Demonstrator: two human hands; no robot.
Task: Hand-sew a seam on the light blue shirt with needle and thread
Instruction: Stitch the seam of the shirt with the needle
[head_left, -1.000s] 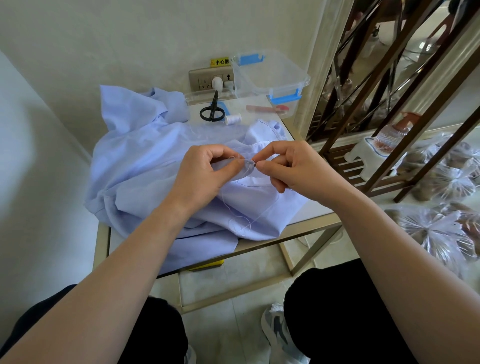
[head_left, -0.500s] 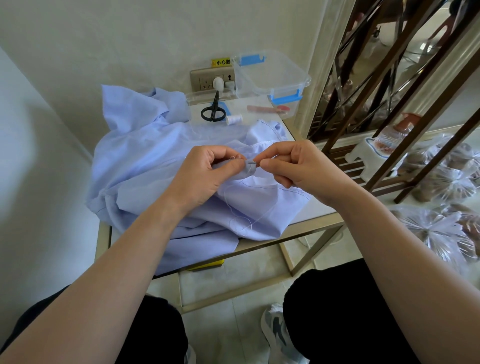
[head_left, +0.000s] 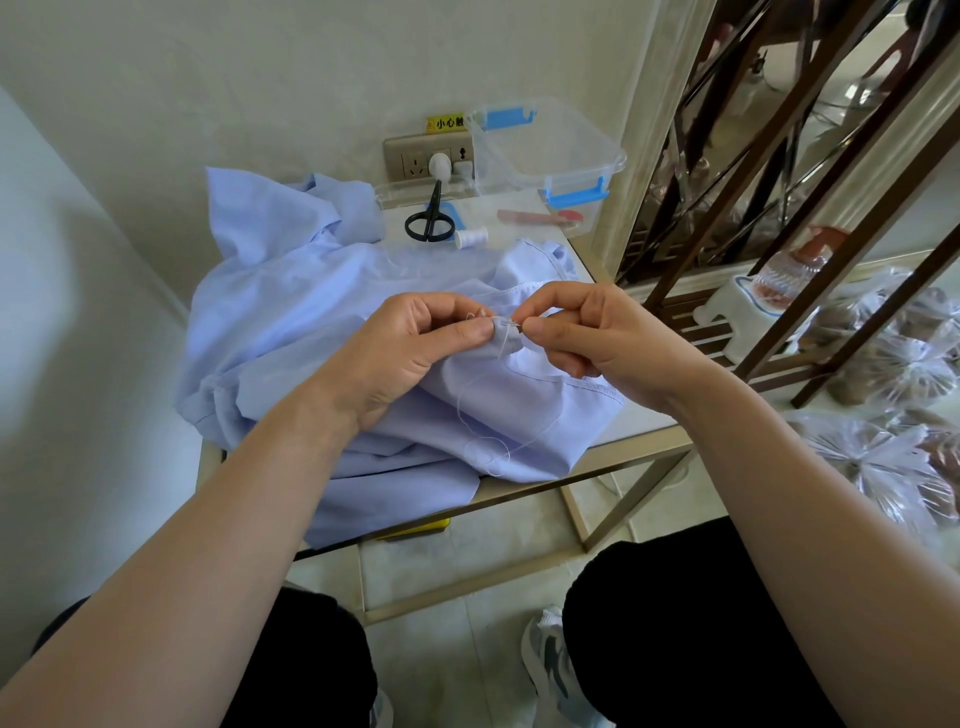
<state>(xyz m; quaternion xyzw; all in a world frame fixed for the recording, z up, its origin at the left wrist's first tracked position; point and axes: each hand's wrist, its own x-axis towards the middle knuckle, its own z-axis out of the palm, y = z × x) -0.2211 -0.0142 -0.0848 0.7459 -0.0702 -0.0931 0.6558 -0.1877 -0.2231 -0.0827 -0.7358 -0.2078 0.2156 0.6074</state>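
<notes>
The light blue shirt (head_left: 291, 322) lies crumpled over a small table. My left hand (head_left: 410, 348) pinches a raised fold of the shirt between thumb and fingers. Right beside it, my right hand (head_left: 587, 332) pinches the needle (head_left: 511, 324) at the fold; only a short metal bit shows between the fingertips. A thin white thread (head_left: 483, 431) runs from the fold down over the cloth and loops near the shirt's front edge.
At the back of the table (head_left: 639, 447) lie black scissors (head_left: 430, 218), a white thread spool (head_left: 471, 237) and a clear plastic box with blue clips (head_left: 550, 150). A wall socket (head_left: 426, 156) sits behind. A wooden railing (head_left: 779, 171) and plastic bags (head_left: 883, 457) stand at right.
My right fingertips have shifted slightly on the needle at the fold. The left hand keeps its pinch on the cloth. The shirt has barely moved.
</notes>
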